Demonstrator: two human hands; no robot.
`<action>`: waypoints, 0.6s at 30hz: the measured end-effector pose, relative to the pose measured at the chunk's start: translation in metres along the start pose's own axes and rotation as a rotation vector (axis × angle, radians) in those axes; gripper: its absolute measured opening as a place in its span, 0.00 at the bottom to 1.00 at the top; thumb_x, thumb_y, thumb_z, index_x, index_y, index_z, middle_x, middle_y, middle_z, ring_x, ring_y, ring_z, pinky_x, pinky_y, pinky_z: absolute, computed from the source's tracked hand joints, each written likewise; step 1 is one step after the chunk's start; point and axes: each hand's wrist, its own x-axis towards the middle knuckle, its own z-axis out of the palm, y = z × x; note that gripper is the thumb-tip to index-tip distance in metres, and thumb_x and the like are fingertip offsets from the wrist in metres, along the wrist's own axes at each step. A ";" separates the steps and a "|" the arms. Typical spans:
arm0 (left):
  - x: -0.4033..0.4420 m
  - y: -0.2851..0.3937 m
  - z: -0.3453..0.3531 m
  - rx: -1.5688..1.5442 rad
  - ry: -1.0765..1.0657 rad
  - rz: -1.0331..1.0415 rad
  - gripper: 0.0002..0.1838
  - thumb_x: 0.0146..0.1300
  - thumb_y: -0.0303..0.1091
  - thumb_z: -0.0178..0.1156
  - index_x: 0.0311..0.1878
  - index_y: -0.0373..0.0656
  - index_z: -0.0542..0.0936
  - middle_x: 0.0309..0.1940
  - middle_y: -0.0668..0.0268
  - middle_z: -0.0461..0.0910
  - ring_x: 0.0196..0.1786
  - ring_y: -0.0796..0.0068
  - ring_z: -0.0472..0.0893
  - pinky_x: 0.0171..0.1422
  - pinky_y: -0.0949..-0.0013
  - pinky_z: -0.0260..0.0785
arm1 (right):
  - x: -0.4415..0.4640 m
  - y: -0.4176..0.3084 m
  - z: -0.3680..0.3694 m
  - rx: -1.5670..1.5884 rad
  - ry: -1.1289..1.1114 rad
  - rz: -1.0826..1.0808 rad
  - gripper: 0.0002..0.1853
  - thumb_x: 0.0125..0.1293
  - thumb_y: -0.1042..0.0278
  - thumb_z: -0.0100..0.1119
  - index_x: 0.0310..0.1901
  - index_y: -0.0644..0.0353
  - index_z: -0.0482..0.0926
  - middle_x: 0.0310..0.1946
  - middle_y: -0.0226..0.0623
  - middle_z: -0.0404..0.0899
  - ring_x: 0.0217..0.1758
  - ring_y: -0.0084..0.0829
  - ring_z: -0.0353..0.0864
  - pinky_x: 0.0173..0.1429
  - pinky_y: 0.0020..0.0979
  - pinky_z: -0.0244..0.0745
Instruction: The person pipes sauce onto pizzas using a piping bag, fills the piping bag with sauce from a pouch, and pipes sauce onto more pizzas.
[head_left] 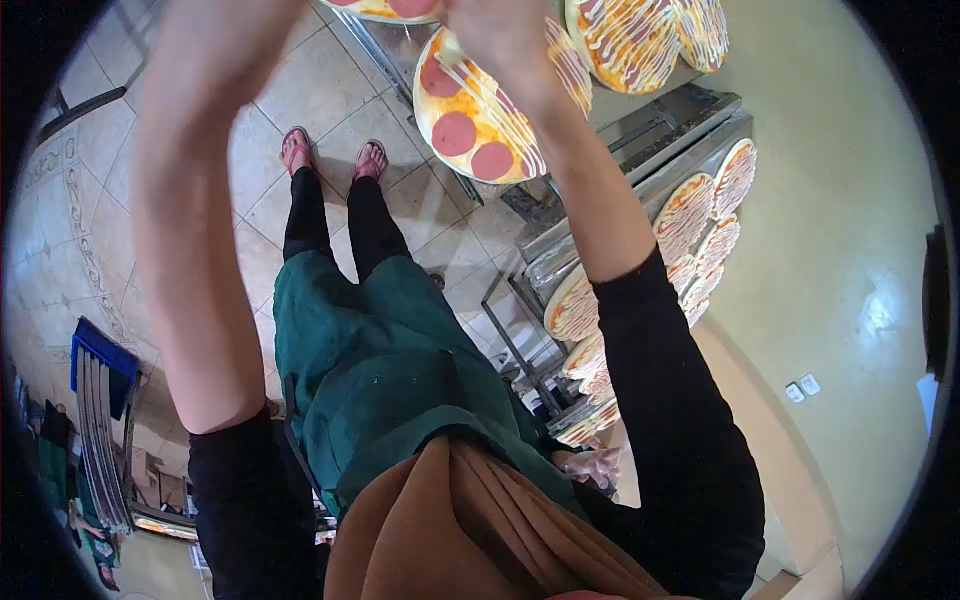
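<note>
At the top of the view my right hand is over a pizza with round sausage slices and white sauce stripes. The hand is blurred and its fingers look closed; a small pale tip shows by it, but what it holds I cannot make out. My left hand is blurred and cut off by the top edge, so its fingers do not show. Another sausage-topped pizza lies at the top edge between my hands. Two striped pizzas sit just right of my right hand.
More striped pizzas rest on metal racks beside the wall at right. Tiled floor lies below, with my feet on it. At far left stand a blue-topped metal frame and another person.
</note>
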 end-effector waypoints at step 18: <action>-0.012 0.004 0.009 -0.118 0.074 -0.098 0.17 0.73 0.43 0.46 0.49 0.42 0.78 0.25 0.69 0.76 0.20 0.88 0.71 0.24 0.84 0.66 | -0.017 -0.027 0.006 0.247 -0.024 0.358 0.04 0.61 0.73 0.56 0.38 0.62 0.74 0.25 0.30 0.74 0.27 0.25 0.75 0.30 0.28 0.70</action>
